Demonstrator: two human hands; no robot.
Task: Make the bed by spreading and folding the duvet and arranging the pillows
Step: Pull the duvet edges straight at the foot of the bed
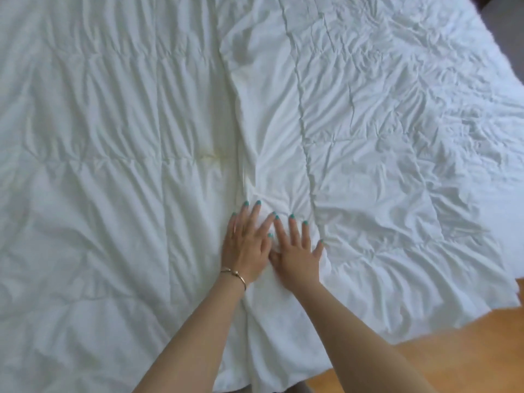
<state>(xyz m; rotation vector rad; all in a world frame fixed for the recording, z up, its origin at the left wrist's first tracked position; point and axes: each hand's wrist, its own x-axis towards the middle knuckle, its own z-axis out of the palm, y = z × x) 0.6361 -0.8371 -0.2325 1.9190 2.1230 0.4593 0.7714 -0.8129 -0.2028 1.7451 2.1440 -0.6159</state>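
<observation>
- Our two bare forearms reach in from the bottom edge, a thin gold bracelet (234, 275) on the left wrist, over the near edge of the bed.
- Beneath them the white quilted fabric duvet (113, 194) covers almost the whole view; a strip of orange-brown wooden floor (425, 347) shows at the lower right, past the duvet's hanging edge.
- One folded-over layer of the duvet lies across the right half, its long edge running up the middle, so we judge the folding is under way and needs flattening along that line.
- We see our left hand (246, 245) flat on the fold edge, fingers straight and slightly spread, gripping nothing, only pressing down.
- We see our right hand (297, 252) just beside it, thumb touching the left hand, fingers straight and fanned, also holding nothing and pressing the cloth.
- Creases radiate from under both palms, which suggests we are smoothing outward.
- No pillows are in view.
</observation>
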